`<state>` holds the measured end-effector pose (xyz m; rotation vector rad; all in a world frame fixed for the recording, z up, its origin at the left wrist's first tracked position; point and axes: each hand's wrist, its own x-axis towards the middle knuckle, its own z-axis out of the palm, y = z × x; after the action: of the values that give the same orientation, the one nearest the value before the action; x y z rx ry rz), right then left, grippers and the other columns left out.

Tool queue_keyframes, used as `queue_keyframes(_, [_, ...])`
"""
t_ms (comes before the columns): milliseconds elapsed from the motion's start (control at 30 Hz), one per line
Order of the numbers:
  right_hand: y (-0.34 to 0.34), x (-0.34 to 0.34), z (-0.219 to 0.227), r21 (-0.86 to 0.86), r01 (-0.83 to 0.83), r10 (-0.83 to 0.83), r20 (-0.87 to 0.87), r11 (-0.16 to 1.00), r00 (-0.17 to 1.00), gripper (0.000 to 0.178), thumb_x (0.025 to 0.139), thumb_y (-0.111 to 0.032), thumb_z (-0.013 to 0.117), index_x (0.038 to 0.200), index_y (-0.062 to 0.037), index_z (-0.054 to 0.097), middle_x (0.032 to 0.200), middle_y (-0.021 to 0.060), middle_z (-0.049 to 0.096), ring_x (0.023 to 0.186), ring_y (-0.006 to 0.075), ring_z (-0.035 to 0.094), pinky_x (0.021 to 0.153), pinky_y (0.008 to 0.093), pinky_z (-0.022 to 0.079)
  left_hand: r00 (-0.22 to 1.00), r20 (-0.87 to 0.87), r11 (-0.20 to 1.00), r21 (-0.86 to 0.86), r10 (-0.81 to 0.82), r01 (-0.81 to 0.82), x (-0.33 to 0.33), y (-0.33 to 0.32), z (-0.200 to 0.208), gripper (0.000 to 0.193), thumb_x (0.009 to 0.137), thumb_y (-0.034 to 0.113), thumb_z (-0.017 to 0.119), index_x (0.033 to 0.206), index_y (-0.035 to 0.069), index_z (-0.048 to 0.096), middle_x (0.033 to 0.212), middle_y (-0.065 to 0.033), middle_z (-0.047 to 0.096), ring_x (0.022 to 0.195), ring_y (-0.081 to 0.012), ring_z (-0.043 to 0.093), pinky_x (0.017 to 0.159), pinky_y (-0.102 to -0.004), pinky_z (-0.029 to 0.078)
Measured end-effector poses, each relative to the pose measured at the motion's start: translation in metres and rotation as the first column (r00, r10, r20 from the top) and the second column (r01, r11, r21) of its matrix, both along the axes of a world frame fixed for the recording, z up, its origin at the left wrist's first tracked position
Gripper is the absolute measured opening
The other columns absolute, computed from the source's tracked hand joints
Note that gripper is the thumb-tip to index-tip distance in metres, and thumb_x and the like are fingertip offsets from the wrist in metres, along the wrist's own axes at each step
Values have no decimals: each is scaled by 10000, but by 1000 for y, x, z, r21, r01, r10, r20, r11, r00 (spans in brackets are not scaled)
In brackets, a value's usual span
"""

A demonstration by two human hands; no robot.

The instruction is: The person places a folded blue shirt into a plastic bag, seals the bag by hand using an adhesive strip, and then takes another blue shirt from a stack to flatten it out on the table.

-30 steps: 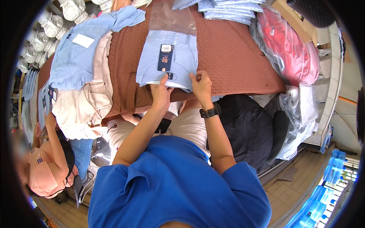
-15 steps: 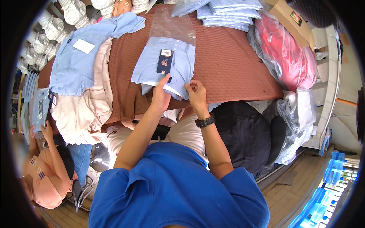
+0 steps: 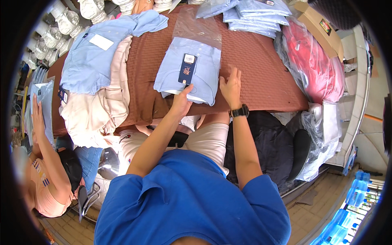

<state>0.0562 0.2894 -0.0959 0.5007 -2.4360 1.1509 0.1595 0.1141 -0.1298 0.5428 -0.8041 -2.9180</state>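
Observation:
A folded light blue shirt lies partly inside a clear plastic bag, whose loose end stretches toward the far side of the table. On the shirt is a dark hang tag with a white label. My left hand grips the shirt's near edge, thumb on top below the tag, other fingers hidden beneath. Just right of the shirt, my right hand is raised with its fingers stretched out, holding nothing. A dark watch is on that wrist.
A brown-covered table carries an unfolded blue shirt over beige garments at left. Bagged blue shirts are stacked at the back, beside red bagged garments and a cardboard box. A co-worker sits at left.
My right hand has let go of the shirt's near right corner and moved right, its fingers opening. My left hand keeps its hold. The co-worker's hand has risen over a bagged shirt.

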Motion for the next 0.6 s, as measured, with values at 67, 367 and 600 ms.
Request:
queue_keyframes(67, [-3, -18, -3, 153, -34, 39, -30, 988, 999, 527, 832, 9, 671, 1326, -74, 509, 1194, 245, 525, 1034, 435, 589, 861, 492, 510, 1000, -15, 1000, 5, -3, 3, -2, -3, -1, 423, 936, 39, 661, 1330, 29, 507, 1240, -105, 621, 1132, -239, 633, 987, -420, 531])
queue_keyframes(367, [-18, -59, -2, 102, -98, 117, -210, 990, 971, 188, 880, 19, 637, 1032, -25, 738, 1062, 156, 688, 988, 377, 653, 869, 439, 530, 997, -73, 1000, -23, -10, 8, 0, -21, -1, 345, 934, 36, 657, 1263, 24, 556, 1180, -103, 646, 1097, -240, 646, 957, -427, 547])
queue_keyframes(600, [-20, -38, 11, 120, -148, 173, -240, 982, 955, 150, 882, 14, 628, 997, -23, 717, 1022, 136, 694, 939, 363, 636, 830, 433, 522, 998, -67, 999, -35, 3, -5, 3, -27, 12, 328, 941, 38, 644, 1256, 26, 554, 1170, -102, 645, 1074, -243, 651, 922, -427, 549])
